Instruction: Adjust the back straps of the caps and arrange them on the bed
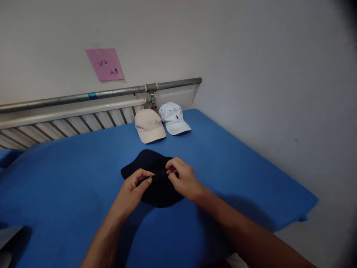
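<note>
A dark baseball cap (161, 193) lies on the blue-covered surface in front of me, its brim pointing to the far left. My left hand (135, 185) is closed, thumb and forefinger pinching at the cap's near-left part. On the cap's right side my right hand (181, 176) is also closed, its bent fingers at the cap's edge. A small light detail shows on the dark fabric between the two hands. The cap is too dark to make out which part each hand grips.
Behind the dark cap stand a beige cap (149, 126) and a white cap (173, 118), side by side. A radiator (64, 124) and a metal pipe (117, 92) run along the wall. Pink paper (105, 65) hangs above. The blue sheet (69, 178) ends at the right wall.
</note>
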A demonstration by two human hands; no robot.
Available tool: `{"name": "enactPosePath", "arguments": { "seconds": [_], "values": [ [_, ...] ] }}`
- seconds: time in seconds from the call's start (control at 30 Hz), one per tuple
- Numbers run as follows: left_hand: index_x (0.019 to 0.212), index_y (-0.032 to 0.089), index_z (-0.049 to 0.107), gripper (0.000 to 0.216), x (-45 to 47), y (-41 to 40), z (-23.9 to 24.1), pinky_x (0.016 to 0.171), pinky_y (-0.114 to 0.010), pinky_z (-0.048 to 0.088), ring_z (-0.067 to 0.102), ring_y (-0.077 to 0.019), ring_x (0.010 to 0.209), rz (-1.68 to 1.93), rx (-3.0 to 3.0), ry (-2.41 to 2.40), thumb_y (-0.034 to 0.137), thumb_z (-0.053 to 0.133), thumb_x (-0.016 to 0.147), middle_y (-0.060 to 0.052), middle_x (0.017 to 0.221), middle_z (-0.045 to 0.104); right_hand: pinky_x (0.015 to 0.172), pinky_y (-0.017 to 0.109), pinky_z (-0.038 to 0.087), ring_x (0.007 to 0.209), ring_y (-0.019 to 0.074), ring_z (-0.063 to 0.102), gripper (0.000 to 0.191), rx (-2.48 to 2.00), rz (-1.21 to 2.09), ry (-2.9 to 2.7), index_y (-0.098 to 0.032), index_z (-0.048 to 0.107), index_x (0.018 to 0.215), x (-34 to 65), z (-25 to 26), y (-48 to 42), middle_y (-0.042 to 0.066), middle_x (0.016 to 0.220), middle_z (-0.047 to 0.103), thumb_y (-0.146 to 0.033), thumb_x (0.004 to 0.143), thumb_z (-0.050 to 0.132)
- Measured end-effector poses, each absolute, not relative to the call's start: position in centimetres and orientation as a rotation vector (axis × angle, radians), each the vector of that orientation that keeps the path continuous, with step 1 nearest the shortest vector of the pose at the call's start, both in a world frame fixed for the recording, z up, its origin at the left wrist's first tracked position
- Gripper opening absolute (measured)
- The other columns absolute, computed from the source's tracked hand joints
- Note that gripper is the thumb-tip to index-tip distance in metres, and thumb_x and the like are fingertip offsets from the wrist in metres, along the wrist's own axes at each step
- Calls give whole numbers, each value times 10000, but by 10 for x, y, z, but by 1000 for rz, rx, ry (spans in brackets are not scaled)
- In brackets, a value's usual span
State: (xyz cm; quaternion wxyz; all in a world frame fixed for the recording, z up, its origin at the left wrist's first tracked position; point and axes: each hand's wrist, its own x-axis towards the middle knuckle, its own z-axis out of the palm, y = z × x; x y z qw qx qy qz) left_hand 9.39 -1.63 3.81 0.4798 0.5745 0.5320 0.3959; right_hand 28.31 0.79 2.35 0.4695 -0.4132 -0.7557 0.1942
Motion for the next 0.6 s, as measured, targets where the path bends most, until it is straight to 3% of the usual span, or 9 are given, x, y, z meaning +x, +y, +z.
{"name": "enactPosePath", "arguments": {
  "seconds": [0.17,0.37,0.6],
  "values": [
    [870,200,679,173,95,-14,39,627,-235,429,559,-142,706,947,1327,1283,341,645,776,-1,760,656,823,341,470,928,184,586,232,-726,292,-1969,-200,562,942,278,30,-3,69,990,626,-48,792,472],
    [918,207,682,175,94,-16,39,678,-262,449,600,-166,760,929,1254,1219,301,644,777,-16,792,678,768,334,448,843,178,584,172,-734,297,-2192,-190,563,924,273,25,-1,61,911,648,-84,830,466],
    [982,213,686,221,94,-17,39,749,-280,455,625,-204,896,864,1252,1149,218,618,772,-40,907,705,727,315,387,683,139,529,154,-741,298,-2214,-190,542,819,274,23,2,2,733,604,-64,751,485]
  ]
}}
